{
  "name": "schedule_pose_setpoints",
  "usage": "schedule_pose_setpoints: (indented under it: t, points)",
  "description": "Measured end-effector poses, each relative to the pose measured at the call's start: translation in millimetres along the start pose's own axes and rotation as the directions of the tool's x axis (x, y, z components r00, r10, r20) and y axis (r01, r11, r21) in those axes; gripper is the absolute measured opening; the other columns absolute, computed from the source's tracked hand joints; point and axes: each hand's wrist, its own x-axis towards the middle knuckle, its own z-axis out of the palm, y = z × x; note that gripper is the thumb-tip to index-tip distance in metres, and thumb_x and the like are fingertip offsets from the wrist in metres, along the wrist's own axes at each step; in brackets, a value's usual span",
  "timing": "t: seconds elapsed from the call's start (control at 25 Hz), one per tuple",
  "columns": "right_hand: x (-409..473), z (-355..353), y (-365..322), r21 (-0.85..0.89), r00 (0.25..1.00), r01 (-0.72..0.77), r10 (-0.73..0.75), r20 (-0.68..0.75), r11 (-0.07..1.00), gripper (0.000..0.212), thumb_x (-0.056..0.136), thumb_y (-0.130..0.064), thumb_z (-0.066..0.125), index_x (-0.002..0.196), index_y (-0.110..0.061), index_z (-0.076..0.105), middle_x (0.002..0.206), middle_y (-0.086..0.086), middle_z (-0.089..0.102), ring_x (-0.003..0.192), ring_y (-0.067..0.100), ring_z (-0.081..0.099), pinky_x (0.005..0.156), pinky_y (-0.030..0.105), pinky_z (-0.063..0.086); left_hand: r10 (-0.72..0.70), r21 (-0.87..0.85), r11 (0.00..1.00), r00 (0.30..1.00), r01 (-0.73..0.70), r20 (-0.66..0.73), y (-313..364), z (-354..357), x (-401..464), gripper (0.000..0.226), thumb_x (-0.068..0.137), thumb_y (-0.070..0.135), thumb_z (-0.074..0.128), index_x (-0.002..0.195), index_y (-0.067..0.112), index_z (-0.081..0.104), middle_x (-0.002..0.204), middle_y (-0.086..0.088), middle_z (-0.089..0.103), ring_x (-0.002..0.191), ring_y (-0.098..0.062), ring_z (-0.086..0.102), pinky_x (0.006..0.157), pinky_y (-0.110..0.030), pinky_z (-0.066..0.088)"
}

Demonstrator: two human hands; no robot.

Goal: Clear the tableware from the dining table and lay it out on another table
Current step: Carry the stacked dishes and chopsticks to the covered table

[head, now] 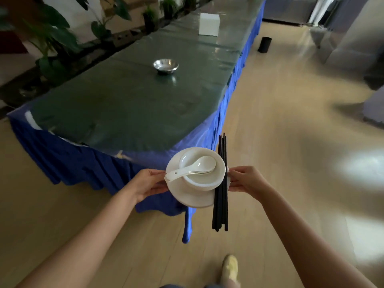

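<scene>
A white bowl with white spoons inside sits on stacked white plates; black chopsticks lie across their right side. The left hand and the right hand grasp the plates' opposite rims, near the corner of the long table.

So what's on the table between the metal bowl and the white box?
Nothing: in the head view, the table is bare between the metal bowl and white box.
</scene>
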Motion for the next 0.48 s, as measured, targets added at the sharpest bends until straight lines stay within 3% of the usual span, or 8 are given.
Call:
schedule_pose_setpoints:
  t: [0.28,0.48]
  points:
    - [208.6,-46.4,-87.6,-0.157,0.965,0.069,-0.026,0.259,0.985,0.015,0.089,-0.008,0.057,0.090,0.003,0.067,0.077,0.019,0.067,0.060,0.019,0.068,0.061,0.027,0.059,-0.053,-0.192,0.981,0.940,-0.014,-0.338,54.5,24.4,137.2,0.019,0.089,0.002,0.054,0.081,0.010,0.068,0.052,0.002,0.069,0.046,-0.006,0.065,0.047,-0.019,0.054]
    - [331.3,-55.9,-158.5,-0.247,0.904,0.112,0.004,0.427,0.962,0.018,0.086,-0.001,0.053,0.096,0.005,0.067,0.080,0.019,0.066,0.057,0.017,0.067,0.057,0.024,0.059,-0.082,-0.336,0.938,0.888,-0.084,-0.452,100.1,33.3,206.9,0.020,0.089,0.000,0.053,0.081,0.010,0.068,0.058,0.001,0.072,0.053,-0.007,0.068,0.049,-0.019,0.055]
